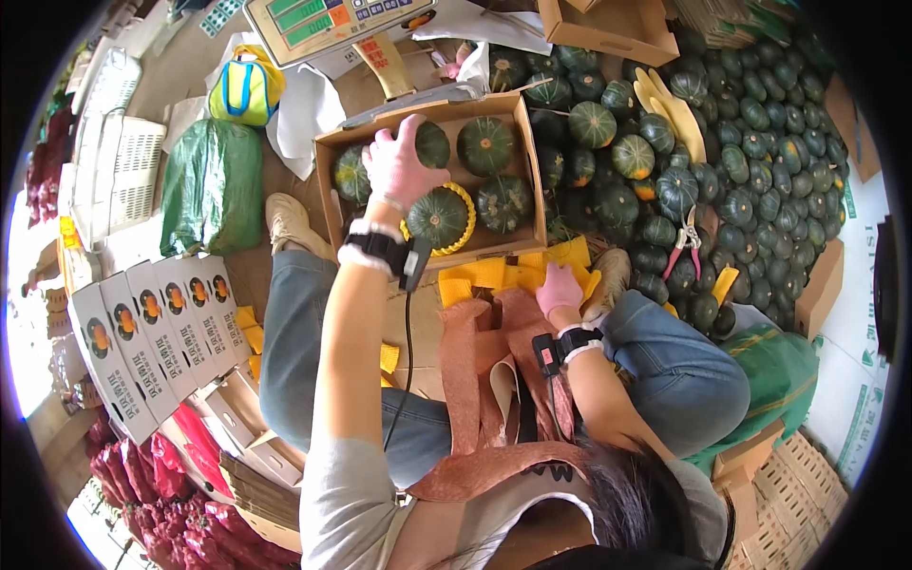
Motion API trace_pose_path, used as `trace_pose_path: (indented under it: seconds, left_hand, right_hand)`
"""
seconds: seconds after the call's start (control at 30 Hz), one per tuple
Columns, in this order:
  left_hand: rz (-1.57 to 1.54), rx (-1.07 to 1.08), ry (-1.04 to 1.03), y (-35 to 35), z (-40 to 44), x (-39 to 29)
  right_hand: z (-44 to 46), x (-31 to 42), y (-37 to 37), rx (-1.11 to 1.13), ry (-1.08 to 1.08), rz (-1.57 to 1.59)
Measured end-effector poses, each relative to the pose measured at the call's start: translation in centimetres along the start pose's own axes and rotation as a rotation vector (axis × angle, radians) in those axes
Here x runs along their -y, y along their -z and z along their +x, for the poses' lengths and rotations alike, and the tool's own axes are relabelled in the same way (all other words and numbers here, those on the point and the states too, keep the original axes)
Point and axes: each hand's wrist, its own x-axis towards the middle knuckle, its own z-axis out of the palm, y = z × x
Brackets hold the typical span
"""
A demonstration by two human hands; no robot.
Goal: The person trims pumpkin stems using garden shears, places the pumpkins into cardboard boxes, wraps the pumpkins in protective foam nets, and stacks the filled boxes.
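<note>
My left hand [406,163], in a pink glove, reaches into an open cardboard box [328,220]. Its thumb and fingers curve round a dark green pumpkin [434,146], partly hidden by the hand. Just below, another pumpkin [439,219] sits with a yellow foam net [468,217] around it. More pumpkins lie in the box, among them a striped one [486,146] at the upper right. My right hand [559,291], gloved in pink too, is low in front of the box, its fingers closed on a yellow foam net sleeve [573,255]; several such sleeves lie there.
A large pile of pumpkins [750,180] spreads on the right, with red-handled pruning shears [686,242] and yellow gloves [673,112] on it. A scale display [309,24] stands behind the box. Printed cartons [157,332] and a green sack [213,185] are at left.
</note>
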Motion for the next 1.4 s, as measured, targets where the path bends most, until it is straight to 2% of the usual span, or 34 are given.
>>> trace_pose_path:
  seconds: [0.07, 0.13, 0.2, 0.27, 0.33, 0.37, 0.4, 0.43, 0.47, 0.53, 0.57, 0.6, 0.63, 0.67, 0.7, 0.73, 0.77, 0.8, 0.83, 0.87, 0.97, 1.07, 1.1, 1.2, 1.23, 1.33, 1.37, 1.4]
  left_hand:
    - [-0.256, -0.14, -0.204, 0.7, -2.9, -0.6]
    - [-0.132, -0.109, -0.362, 1.2, -6.0, -2.5]
    - [0.116, -0.017, -0.408, -0.6, -8.4, -2.7]
    - [0.249, -0.062, -0.371, -0.7, -11.2, -4.3]
    - [0.111, -0.058, -0.368, -0.3, -14.1, -6.2]
    - [-0.065, -0.119, -0.403, -1.0, -15.9, -6.7]
    - [-0.196, 0.139, -0.314, -0.2, -17.4, -8.0]
    - [-0.285, 0.036, -0.323, -1.5, -19.5, -8.3]
    - [-0.382, 0.076, -0.3, -1.8, -21.2, -8.6]
    - [-0.763, 0.123, -0.24, -1.3, -23.7, -9.2]
    - [-0.852, 0.134, -0.174, -1.2, -24.4, -9.3]
    - [-0.939, 0.13, -0.106, -1.2, -24.8, -9.3]
    - [-0.948, 0.045, -0.118, -0.8, -25.1, -9.4]
    - [-0.951, -0.049, -0.124, -0.4, -25.4, -9.6]
    - [-0.859, -0.119, -0.177, -0.2, -25.3, -9.6]
    - [-0.712, -0.091, -0.174, 0.4, -25.2, -9.6]
    - [-0.555, -0.071, -0.234, -0.5, -24.8, -9.0]
    - [-0.547, -0.133, -0.267, 0.0, -25.1, -9.1]
    - [-0.565, -0.213, -0.205, 0.5, -25.5, -9.3]
    - [-0.599, -0.234, -0.18, 0.7, -25.6, -9.1]
    - [-0.631, -0.434, -0.156, 0.2, -25.8, -8.9]
    - [-0.6, -0.217, -0.134, 1.8, -26.8, -9.1]
    - [-0.621, -0.232, -0.142, 1.5, -27.0, -9.1]
    - [-0.748, -0.466, -0.114, 0.9, -27.5, -9.9]
    - [-0.71, -0.47, -0.103, 1.1, -27.7, -10.0]
    - [-1.419, 0.003, 0.035, 0.7, -27.4, -9.4]
    - [-1.765, 0.212, 0.168, 1.2, -27.6, -9.5]
    - [-1.91, 0.294, 0.132, 1.1, -27.7, -9.3]
  right_hand:
    - [1.2, -1.8, -1.4, 0.098, 0.042, -0.003]
    - [0.5, -2.1, -0.6, 0.069, 0.106, -0.008]
    - [-0.5, -1.9, 1.2, 0.061, 0.169, -0.025]
    - [-1.5, -1.7, 2.9, 0.045, 0.216, -0.02]
    - [-3.9, -1.2, 6.2, 0.038, 0.264, -0.055]
    - [-4.7, -1.0, 7.1, 0.034, 0.276, -0.067]
    - [-5.8, -1.1, 8.3, 0.009, 0.388, 0.064]
    - [-7.3, -1.2, 9.4, -0.007, 0.507, 0.195]
    - [-8.7, -1.2, 10.0, -0.014, 0.628, 0.327]
    - [-10.9, -1.0, 10.0, -0.206, 0.864, 0.864]
    - [-12.1, -0.9, 10.5, -0.121, 0.818, 0.971]
    - [-14.0, -0.6, 11.0, -0.085, 0.641, 1.154]
    - [-13.7, -1.0, 10.2, -0.164, 0.672, 1.158]
    - [-14.2, -1.0, 10.3, -0.152, 0.689, 1.197]
    - [-13.3, -1.3, 9.2, -0.261, 0.762, 1.136]
    - [-13.3, -1.1, 8.9, -0.303, 0.772, 1.096]
    - [-14.0, -0.6, 9.1, -0.425, 0.798, 0.923]
    - [-13.8, -0.5, 8.9, -0.51, 0.84, 0.82]
    - [-14.7, 0.0, 9.0, -0.566, 0.816, 0.758]
    - [-16.1, 0.7, 9.7, -0.463, 0.743, 0.803]
    - [-16.8, 1.5, 9.4, -0.537, 0.841, 0.785]
    - [-16.7, 2.1, 8.9, -0.573, 0.767, 0.848]
    - [-16.4, 2.0, 8.8, -0.548, 0.778, 0.85]
    - [-15.7, 1.7, 8.8, -0.475, 0.812, 0.854]
    - [-16.5, 2.1, 9.1, -0.536, 0.792, 0.881]
    - [-13.9, 0.1, 8.7, -0.468, 0.797, 0.728]
    - [-11.1, -1.1, 7.4, -0.378, 0.832, 0.818]
    - [-10.5, -2.1, 7.5, -0.096, 0.762, 1.126]
